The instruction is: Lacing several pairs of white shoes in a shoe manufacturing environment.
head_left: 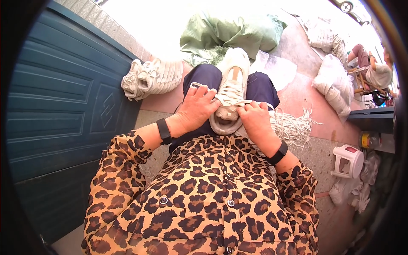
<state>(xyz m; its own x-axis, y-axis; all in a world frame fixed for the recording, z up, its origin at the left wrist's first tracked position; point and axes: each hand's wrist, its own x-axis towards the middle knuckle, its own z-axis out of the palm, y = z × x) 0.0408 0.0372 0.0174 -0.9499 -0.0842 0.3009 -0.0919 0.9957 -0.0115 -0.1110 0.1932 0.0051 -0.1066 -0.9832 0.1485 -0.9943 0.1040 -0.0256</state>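
A white sneaker (235,70) rests between my knees, toe pointing away and its collar near my belly. White laces (232,94) cross its upper, and their ends run out to both sides. My left hand (196,106) pinches one lace end at the shoe's left, with a loop of it showing above the fingers. On the other side, my right hand (256,121) grips the opposite end close to the shoe's collar. Beyond my right hand, a bundle of loose white laces (293,127) hangs by my right leg.
Several white shoes (159,76) stand in a row by the blue door (51,93). A green sack (231,32) lies ahead. White sacks (333,83) and a small white stool (347,161) are on the right. Another person (378,72) sits at the far right.
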